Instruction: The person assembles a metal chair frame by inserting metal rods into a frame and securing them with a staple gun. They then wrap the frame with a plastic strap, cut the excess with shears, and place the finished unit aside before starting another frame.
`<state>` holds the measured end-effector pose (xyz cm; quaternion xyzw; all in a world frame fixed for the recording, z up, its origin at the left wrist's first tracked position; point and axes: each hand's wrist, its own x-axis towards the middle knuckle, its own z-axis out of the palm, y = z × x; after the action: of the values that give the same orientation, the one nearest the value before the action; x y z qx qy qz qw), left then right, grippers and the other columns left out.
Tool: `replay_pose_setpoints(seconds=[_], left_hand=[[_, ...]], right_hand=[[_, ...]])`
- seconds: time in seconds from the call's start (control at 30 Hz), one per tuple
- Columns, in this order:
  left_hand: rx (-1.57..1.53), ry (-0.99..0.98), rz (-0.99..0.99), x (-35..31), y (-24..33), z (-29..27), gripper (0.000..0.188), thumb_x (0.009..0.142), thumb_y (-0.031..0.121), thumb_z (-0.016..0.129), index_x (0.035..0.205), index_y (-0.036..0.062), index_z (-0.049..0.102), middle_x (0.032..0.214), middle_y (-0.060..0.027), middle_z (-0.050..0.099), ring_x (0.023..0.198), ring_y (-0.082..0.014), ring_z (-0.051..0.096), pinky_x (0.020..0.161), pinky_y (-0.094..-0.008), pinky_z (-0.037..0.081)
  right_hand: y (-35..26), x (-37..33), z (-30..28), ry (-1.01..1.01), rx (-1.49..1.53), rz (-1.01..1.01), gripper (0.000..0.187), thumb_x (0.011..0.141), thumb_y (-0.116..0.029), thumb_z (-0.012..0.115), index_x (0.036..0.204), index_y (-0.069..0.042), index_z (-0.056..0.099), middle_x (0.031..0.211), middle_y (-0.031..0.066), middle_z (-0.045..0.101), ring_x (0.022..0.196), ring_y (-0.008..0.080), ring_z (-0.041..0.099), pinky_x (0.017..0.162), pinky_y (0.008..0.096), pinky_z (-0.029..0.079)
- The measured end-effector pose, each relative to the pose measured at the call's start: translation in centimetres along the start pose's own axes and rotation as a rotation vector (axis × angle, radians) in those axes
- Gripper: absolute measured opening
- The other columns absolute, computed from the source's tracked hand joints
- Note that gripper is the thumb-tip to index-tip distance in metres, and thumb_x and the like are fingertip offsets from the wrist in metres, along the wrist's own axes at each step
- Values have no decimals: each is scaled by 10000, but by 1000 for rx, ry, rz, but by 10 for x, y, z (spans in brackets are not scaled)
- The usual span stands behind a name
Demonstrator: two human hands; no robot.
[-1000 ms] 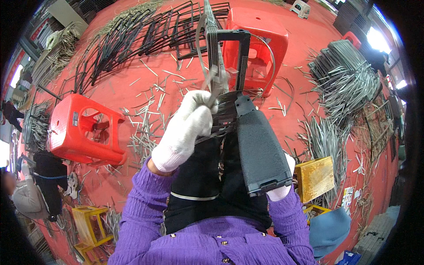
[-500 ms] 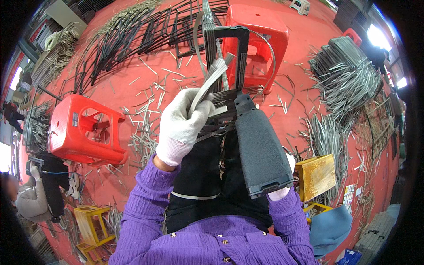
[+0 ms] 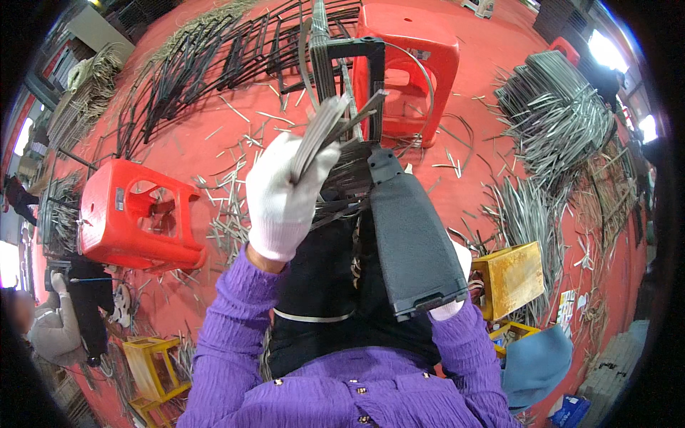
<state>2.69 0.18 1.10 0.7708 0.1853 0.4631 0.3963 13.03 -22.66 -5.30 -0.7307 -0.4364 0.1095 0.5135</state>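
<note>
My left hand, in a white knitted glove, is closed around a small bundle of flat grey strips whose ends fan out above the fingers. Just beyond it stands a dark frame wrapped with strips. Strips woven across the frame lie beside my left hand, over my lap. Over my right hand, also gloved, lies a long dark grey tool, apparently a staple gun. Its narrow nose points at the woven strips. The tool hides most of my right hand, including its fingers.
Red plastic stools stand ahead and at left. Dark metal frames lie at the back left. Strip bundles and a yellow stool are at right. A co-worker sits at far left. Scraps litter the red floor.
My left hand has turned so its back shows more, and the strips in it now fan out into several ends. The tool stays at nearly the same place against the frame.
</note>
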Motion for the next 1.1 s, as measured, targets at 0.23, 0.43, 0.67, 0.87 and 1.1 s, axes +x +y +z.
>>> replay_pose_setpoints(seconds=[0.23,0.43,0.67,0.87,1.1], left_hand=[[263,-125,68,20,17,16,196,845,178,732,904,-8,732,692,-132,602,624,-225,597,622,-326,473],[301,-122,60,19,14,19,199,851,186,721,902,-5,736,719,-161,646,689,-267,644,711,-348,502],[316,-131,88,19,12,19,149,855,158,708,867,10,697,782,-148,623,699,-330,636,625,-377,497],[308,-206,116,23,11,11,161,903,164,664,932,9,691,767,-123,615,676,-280,619,626,-361,485],[-595,-231,-204,0,24,-14,315,1030,300,543,1168,22,598,747,56,502,648,-22,407,579,-198,323]], right_hand=[[6,-7,-2,53,250,110,579,778,-1,671,1344,31,556,1108,188,710,970,219,718,848,297,543],[6,3,-9,61,33,63,546,767,4,690,1305,14,601,1023,163,732,886,214,733,779,303,560],[-40,20,-15,21,-16,8,577,738,-31,736,1297,-9,596,1025,161,727,876,227,731,776,299,554],[-39,20,-15,-4,-82,5,630,715,-50,760,1314,-12,571,1055,183,711,925,245,729,809,310,549],[-11,9,-2,52,139,23,561,767,-47,723,1303,30,578,1032,163,727,924,191,724,808,299,551]])
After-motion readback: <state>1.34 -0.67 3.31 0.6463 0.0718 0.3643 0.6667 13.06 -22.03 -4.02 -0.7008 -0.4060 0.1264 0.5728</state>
